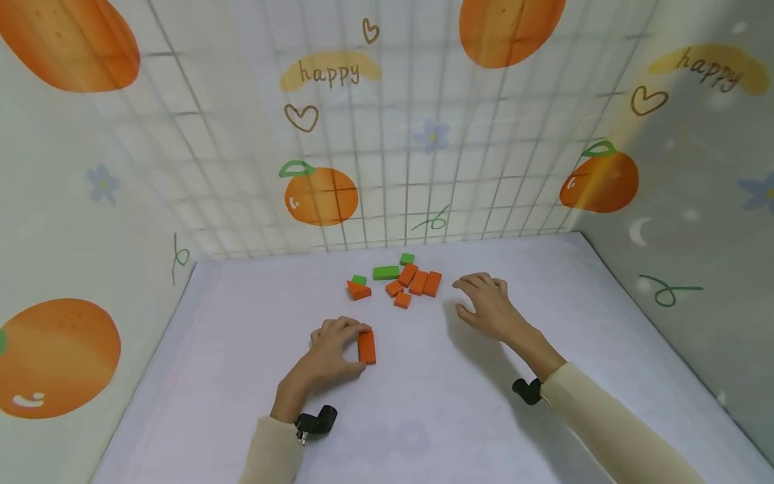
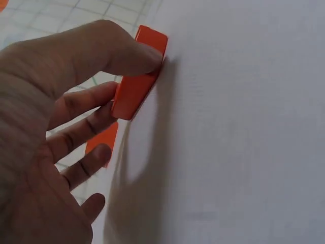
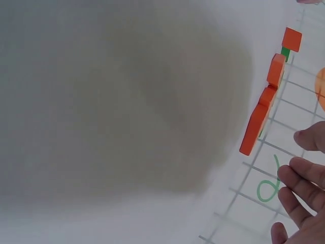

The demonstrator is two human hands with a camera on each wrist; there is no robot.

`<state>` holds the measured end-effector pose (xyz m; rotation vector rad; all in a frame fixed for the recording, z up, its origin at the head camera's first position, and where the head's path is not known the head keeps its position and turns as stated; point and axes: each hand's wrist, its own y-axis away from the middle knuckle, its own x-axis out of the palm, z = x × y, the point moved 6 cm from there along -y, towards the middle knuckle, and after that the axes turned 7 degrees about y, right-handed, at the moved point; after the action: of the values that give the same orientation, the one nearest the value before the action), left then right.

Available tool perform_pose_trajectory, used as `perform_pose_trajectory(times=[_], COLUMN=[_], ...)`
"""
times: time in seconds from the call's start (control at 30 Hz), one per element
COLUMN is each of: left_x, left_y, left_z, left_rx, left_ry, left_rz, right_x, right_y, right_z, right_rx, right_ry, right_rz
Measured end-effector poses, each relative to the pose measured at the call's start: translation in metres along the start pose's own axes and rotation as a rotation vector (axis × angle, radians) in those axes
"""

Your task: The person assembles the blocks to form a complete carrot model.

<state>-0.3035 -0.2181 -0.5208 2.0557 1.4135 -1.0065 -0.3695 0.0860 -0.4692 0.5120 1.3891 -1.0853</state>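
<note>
Between thumb and fingers, my left hand [image 1: 332, 348] pinches an orange rectangular block [image 1: 367, 347] close over the white table. The left wrist view shows the thumb on one face of this orange block [image 2: 138, 76], with the other fingers spread behind it. My right hand [image 1: 488, 304] hovers to the right of the block group, fingers loosely bent and holding nothing. Nearest to it is an orange rectangular block [image 1: 432, 284]. In the right wrist view the right hand [image 3: 307, 190] shows at the right edge, apart from the row of orange blocks [image 3: 254, 129].
Several loose blocks lie toward the back of the table [image 1: 254, 302]: a long green block [image 1: 386, 273], a small green block [image 1: 408, 259], an orange triangular block [image 1: 359, 290] and a small orange block [image 1: 402, 300]. Patterned fabric walls [image 1: 242, 195] rise behind and beside the table.
</note>
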Motion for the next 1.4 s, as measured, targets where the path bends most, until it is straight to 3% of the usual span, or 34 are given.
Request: perform_pose_trajectory(times=[0.2,0.4,0.6,0.8,0.97,1.07,1.4], left_x=[0.003,0.008,0.015,0.018,0.013,0.010,0.001], left_y=[0.007,0.021,0.025,0.021,0.019,0.019,0.017], left_z=[0.013,0.023,0.020,0.016,0.014,0.015,0.021], left_rx=[-0.023,-0.070,-0.046,0.032,0.079,0.070,0.045], left_ry=[0.131,0.245,0.240,0.207,0.190,0.190,0.182], left_rz=[-0.076,-0.182,-0.191,-0.184,-0.203,-0.196,-0.189], right_x=[0.007,0.028,0.046,0.056,0.051,0.045,0.022], right_y=[-0.008,-0.032,-0.054,-0.063,-0.063,-0.061,-0.048], right_z=[-0.001,-0.007,-0.017,-0.028,-0.031,-0.027,0.015], right_rx=[0.051,0.119,0.182,0.204,0.186,0.164,0.012], right_ry=[-0.046,-0.070,-0.047,0.002,-0.023,-0.039,-0.136], right_rz=[0.037,0.108,0.194,0.279,0.242,0.209,0.128])
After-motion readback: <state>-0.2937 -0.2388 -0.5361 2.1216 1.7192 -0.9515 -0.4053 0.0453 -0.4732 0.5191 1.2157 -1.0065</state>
